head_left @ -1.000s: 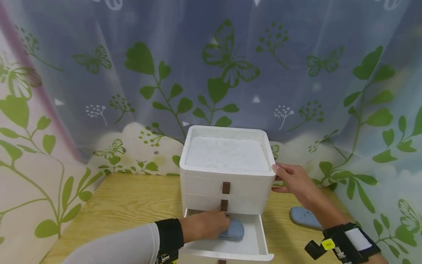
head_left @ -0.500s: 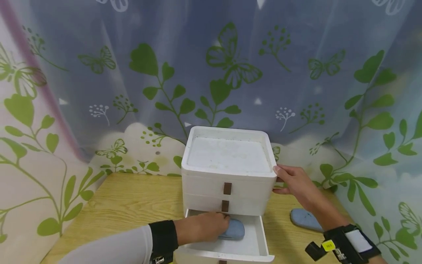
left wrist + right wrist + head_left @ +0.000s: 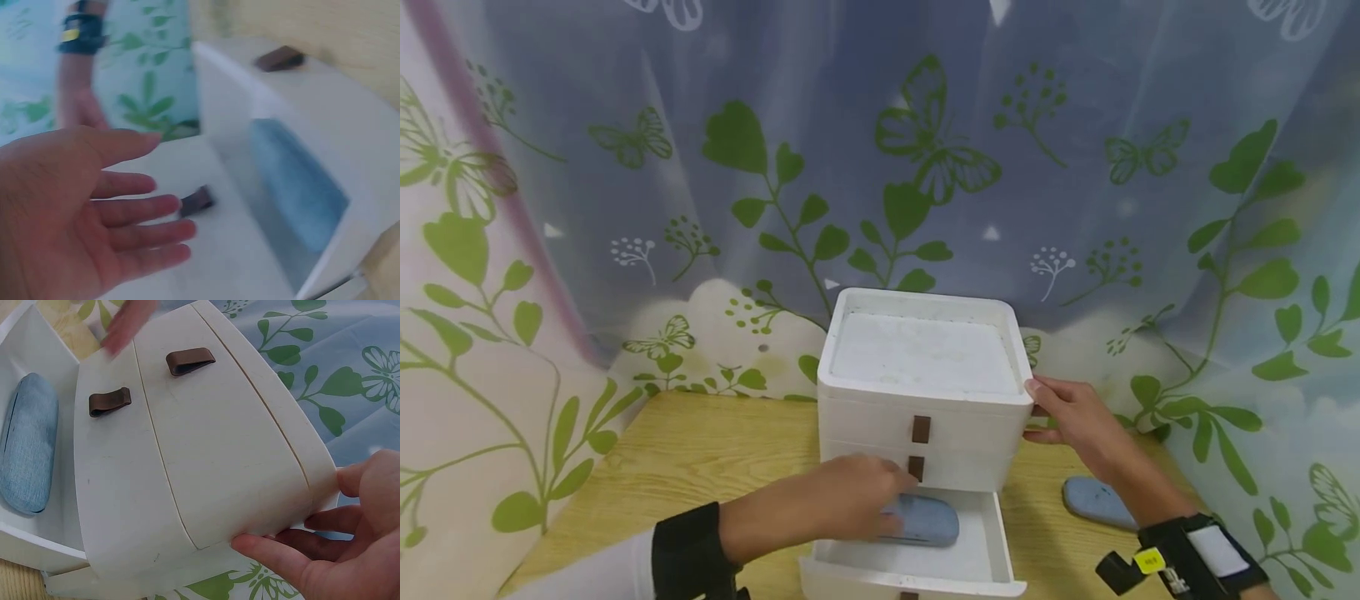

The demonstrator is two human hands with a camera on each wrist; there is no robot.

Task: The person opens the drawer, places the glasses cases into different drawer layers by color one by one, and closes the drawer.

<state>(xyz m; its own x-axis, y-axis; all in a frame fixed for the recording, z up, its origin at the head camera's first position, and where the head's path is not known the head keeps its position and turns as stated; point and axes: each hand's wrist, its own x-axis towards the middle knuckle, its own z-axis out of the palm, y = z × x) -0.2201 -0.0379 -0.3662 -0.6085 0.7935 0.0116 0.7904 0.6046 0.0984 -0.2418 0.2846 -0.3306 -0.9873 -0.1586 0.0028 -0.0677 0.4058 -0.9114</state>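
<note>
A white drawer cabinet (image 3: 917, 433) with brown pull tabs stands on the table, its lowest visible drawer (image 3: 981, 550) pulled out. In that drawer lies a blue glasses case (image 3: 925, 521), seen whole in the right wrist view. My left hand (image 3: 842, 500) is above the drawer's left part, overlapping the case's end in the head view. The left wrist view shows its fingers (image 3: 144, 234) spread and holding nothing. With my right hand (image 3: 1075, 417) I hold the cabinet's upper right side, thumb at the top rim and fingers along the side wall.
A second blue case (image 3: 1097, 502) lies on the wood-grain table (image 3: 722, 433) right of the cabinet, partly behind my right forearm. A shallow tray top (image 3: 925, 354) with a raised rim caps the cabinet. Behind hangs a curtain (image 3: 820, 167) with leaves and butterflies.
My left hand was on the glasses case inside the drawer; it has let go and lifted up and left, its fingers extending. The case stays in the drawer. My right hand keeps its place.
</note>
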